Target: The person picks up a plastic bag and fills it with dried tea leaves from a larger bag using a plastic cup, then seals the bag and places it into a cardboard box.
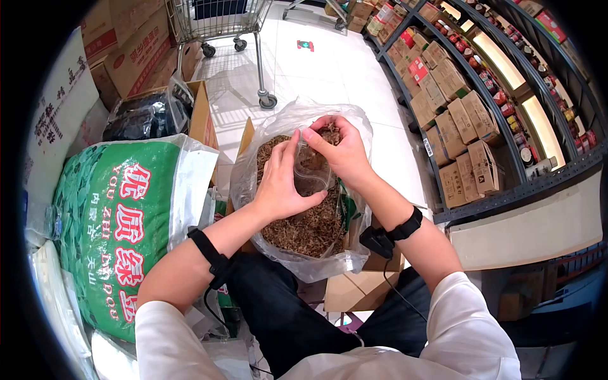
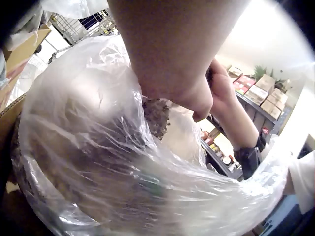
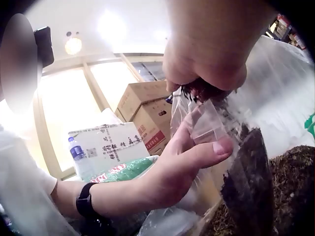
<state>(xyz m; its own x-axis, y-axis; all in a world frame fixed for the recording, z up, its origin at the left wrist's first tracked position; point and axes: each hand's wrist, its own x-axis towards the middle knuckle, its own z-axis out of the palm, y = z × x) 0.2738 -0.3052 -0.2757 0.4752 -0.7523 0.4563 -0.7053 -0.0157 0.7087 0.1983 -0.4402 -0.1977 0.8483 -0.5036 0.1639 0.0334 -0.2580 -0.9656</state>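
A large clear plastic bag (image 1: 304, 269) lines a cardboard box between the person's knees and holds loose brown dried shreds (image 1: 297, 234). Above them, the left hand (image 1: 285, 180) holds a small clear plastic bag (image 1: 312, 166) by its mouth, thumb and fingers spread apart at its edge. The right hand (image 1: 342, 149) grips a clump of the dried shreds (image 3: 204, 91) right over that mouth. In the right wrist view, dark dried material (image 3: 248, 182) shows below the left hand (image 3: 179, 172). The left wrist view shows mostly the big bag's crumpled side.
On the left lies a green and white printed sack (image 1: 114, 234), with a box holding a black bag (image 1: 142, 117) behind it. A shopping cart (image 1: 218, 31) stands ahead on the tiled floor. Shelves with cartons (image 1: 449, 126) and jars run along the right.
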